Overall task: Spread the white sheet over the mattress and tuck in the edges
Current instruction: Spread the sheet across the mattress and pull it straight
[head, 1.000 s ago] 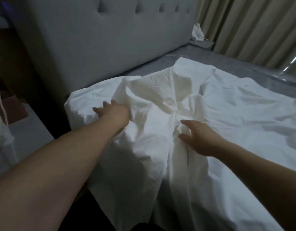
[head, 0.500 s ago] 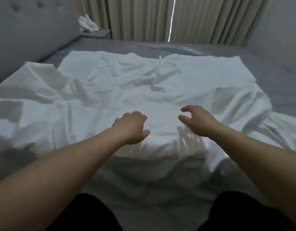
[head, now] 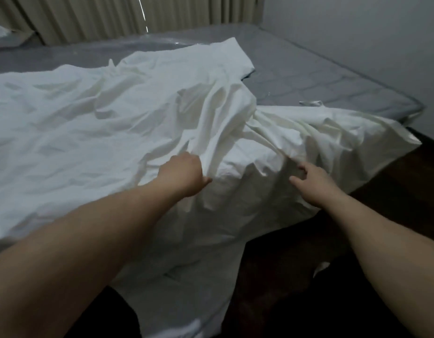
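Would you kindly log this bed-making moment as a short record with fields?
sheet: crumpled white cotton sheet, bunched, hanging over the near edge
mattress: grey quilted mattress, far right corner bare
left hand: grips a sheet fold
right hand: fingers loosely curled at the sheet, grip unclear
backdrop: beige pleated curtains

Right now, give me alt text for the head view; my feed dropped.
Both hands reach into a crumpled white sheet on a grey mattress: the left hand grips a fold, the right hand touches the bunched cloth. The far right corner stays bare; curtains hang behind.
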Tool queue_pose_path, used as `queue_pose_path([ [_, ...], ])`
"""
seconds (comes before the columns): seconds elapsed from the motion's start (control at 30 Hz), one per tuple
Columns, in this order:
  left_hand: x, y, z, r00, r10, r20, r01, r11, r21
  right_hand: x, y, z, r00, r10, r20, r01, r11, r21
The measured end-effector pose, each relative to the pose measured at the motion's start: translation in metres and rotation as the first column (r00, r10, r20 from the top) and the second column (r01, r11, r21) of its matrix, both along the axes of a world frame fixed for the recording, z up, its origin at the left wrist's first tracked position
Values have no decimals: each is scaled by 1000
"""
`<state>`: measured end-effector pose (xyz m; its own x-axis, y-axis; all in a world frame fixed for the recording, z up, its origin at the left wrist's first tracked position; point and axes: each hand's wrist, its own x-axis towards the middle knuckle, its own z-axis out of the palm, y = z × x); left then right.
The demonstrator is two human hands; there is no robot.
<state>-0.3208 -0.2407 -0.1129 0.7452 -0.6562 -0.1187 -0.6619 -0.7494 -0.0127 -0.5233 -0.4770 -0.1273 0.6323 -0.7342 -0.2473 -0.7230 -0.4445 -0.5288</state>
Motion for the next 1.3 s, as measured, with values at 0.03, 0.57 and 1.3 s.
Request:
queue_pose_path([
  [0.03, -2, -12, -4, 1000, 0, 16, 0, 1000, -30, -14, -16, -6, 998, -51, -41, 53, 997, 53],
  [0.57, 60, -101, 119, 908, 70, 414, 53, 959, -279, 27, -32, -20, 975, -219, 40, 153, 790, 593],
  [1.3, 112, -54, 98, 895, 443, -60, -425, 800, -423, 90, -60, -36, 761, -597, 255, 523, 796, 305],
])
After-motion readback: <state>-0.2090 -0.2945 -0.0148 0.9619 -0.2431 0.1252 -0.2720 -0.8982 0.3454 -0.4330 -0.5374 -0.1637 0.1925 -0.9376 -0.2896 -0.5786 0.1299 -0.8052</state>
